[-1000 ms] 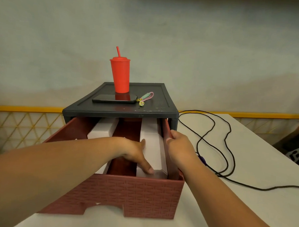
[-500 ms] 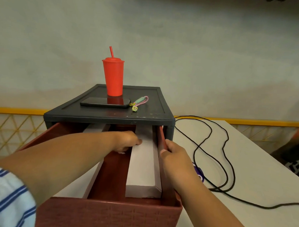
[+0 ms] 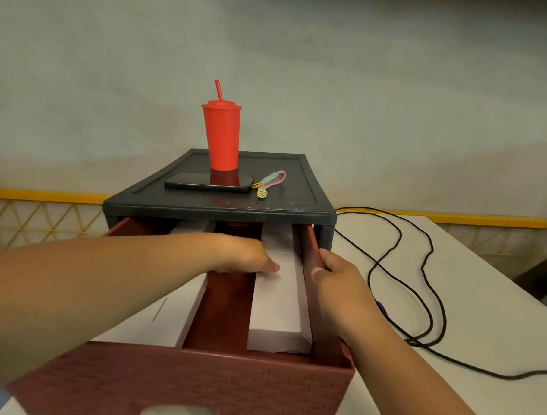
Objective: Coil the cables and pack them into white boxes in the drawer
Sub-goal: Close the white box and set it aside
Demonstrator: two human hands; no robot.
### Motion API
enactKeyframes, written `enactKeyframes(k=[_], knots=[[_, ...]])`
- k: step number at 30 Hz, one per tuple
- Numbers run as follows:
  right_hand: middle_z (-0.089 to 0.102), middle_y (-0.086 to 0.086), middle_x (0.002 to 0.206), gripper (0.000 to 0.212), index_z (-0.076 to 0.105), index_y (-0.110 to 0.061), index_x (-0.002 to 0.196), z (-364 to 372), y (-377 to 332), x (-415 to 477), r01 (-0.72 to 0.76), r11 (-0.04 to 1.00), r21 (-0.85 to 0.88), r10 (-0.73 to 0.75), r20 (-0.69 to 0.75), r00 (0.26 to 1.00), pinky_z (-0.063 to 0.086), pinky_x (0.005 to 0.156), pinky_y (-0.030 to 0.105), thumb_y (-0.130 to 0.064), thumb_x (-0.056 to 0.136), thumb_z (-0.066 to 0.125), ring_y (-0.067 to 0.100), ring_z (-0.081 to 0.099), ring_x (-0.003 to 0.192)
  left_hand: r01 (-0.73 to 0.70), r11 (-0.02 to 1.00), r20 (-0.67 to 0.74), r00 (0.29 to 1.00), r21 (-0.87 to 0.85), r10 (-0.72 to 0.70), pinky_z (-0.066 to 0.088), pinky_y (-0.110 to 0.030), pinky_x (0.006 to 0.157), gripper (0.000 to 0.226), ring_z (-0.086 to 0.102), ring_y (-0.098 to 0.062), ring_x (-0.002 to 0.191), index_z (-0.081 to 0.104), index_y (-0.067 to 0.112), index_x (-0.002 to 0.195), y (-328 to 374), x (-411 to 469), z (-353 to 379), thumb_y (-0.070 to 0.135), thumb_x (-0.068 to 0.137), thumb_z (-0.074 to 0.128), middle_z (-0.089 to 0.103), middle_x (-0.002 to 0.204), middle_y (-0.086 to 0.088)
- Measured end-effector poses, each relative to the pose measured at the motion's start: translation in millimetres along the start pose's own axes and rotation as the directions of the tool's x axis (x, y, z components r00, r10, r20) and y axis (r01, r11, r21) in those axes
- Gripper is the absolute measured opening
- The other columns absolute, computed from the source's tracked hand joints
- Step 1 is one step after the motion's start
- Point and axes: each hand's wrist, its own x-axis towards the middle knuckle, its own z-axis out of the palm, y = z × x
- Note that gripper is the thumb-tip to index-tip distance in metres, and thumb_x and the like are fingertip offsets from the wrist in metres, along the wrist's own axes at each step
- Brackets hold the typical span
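A dark red drawer (image 3: 195, 386) stands pulled out of a black cabinet (image 3: 222, 205). Two long white boxes lie inside, the left white box (image 3: 167, 312) and the right white box (image 3: 278, 308), with a gap of red floor between them. My left hand (image 3: 248, 258) reaches across the drawer, and its fingers rest on the far part of the right box. My right hand (image 3: 335, 272) grips the drawer's right wall. A black cable (image 3: 429, 277) lies in loose loops on the white table right of the cabinet.
On the cabinet top stand a red tumbler with a straw (image 3: 221, 136), a black phone (image 3: 209, 182) and a pink-green strap with a clip (image 3: 272, 180). The white table (image 3: 481, 310) extends to the right. A yellow lattice rail (image 3: 40, 216) runs behind.
My left hand slid from the near end of the right box toward its far part. The view dipped closer over the drawer. My right hand has kept its grip on the drawer wall.
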Motion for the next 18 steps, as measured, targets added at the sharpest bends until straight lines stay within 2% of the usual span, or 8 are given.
enactKeyframes(k=[3,5,7,9,12,14,16,18], knots=[[0.053,0.004,0.115,0.042,0.04,-0.019,0.139,2,1,2,-0.001,1.0,-0.016,0.001,0.0,1.0,0.029,0.05,0.016,-0.013,0.098,0.034,0.017,0.052,0.09,-0.148,0.986,0.06,0.988,0.078,0.143,0.024,-0.022,0.105,0.073,0.029,-0.017,0.139,0.014,0.02,0.15,11,-61,-3,0.048,0.092,0.049,0.024,0.155,0.0],[0.046,-0.001,0.088,0.034,0.048,-0.02,0.127,3,-1,1,0.007,0.999,-0.033,-0.007,0.012,1.0,0.026,0.046,0.019,-0.012,0.097,0.034,0.01,0.041,0.065,-0.234,0.971,0.194,0.956,0.043,0.221,0.029,-0.018,0.102,0.073,0.041,-0.008,0.13,0.022,0.028,0.147,13,-109,-8,0.057,0.086,0.049,0.037,0.147,0.008],[0.044,-0.001,0.085,0.032,0.05,-0.019,0.123,3,-3,-1,-0.002,0.998,-0.064,0.003,0.009,1.0,0.026,0.045,0.019,-0.012,0.097,0.034,0.008,0.036,0.058,-0.285,0.952,0.28,0.928,0.111,0.245,0.036,-0.016,0.1,0.078,0.051,0.006,0.114,0.034,0.038,0.141,5,-150,-13,0.067,0.073,0.058,0.051,0.13,0.023],[0.047,0.004,0.088,0.035,0.051,-0.014,0.126,0,-3,-1,0.004,0.997,-0.083,-0.003,0.02,1.0,0.028,0.046,0.02,-0.01,0.097,0.033,0.009,0.039,0.059,-0.303,0.907,0.193,0.948,0.293,0.254,0.042,-0.012,0.089,0.067,0.056,0.01,0.098,0.047,0.044,0.129,-10,-176,-11,0.061,0.069,0.068,0.056,0.104,0.033],[0.052,0.007,0.089,0.034,0.054,-0.012,0.122,-2,-8,-3,-0.001,0.998,-0.06,0.002,0.009,1.0,0.031,0.049,0.023,-0.008,0.095,0.035,0.012,0.042,0.062,-0.28,0.805,-0.009,0.943,0.523,0.333,0.042,-0.013,0.071,0.008,0.056,0.001,0.081,0.061,0.036,0.082,-26,-190,3,0.043,0.085,0.063,0.06,0.082,0.019],[0.055,0.01,0.096,0.034,0.055,-0.011,0.123,-3,-11,-6,-0.012,0.999,-0.032,0.013,0.017,1.0,0.034,0.054,0.024,-0.008,0.094,0.037,0.015,0.047,0.068,-0.247,0.811,-0.08,0.938,0.531,0.337,0.043,-0.02,0.069,0.025,0.056,-0.005,0.076,0.054,0.029,0.066,-31,-192,12,0.039,0.089,0.058,0.061,0.077,0.009],[0.058,0.013,0.109,0.033,0.055,-0.01,0.124,-7,-12,-10,-0.055,0.997,0.051,0.054,0.016,0.998,0.037,0.067,0.025,-0.01,0.095,0.039,0.022,0.052,0.084,-0.205,0.816,-0.144,0.933,0.541,0.33,0.045,-0.025,0.071,0.025,0.056,-0.009,0.077,0.055,0.025,0.071,-32,-192,16,0.039,0.09,0.056,0.06,0.077,0.006],[0.057,0.022,0.098,0.023,0.061,-0.005,0.098,-12,-5,-11,-0.106,0.972,0.209,0.111,-0.012,0.994,0.036,0.069,0.03,-0.011,0.094,0.04,0.026,0.048,0.083,-0.189,0.812,-0.205,0.913,0.553,0.352,0.041,-0.024,0.069,0.025,0.054,-0.009,0.077,0.052,0.024,0.071,-31,-187,18,0.039,0.091,0.054,0.057,0.075,0.007]])
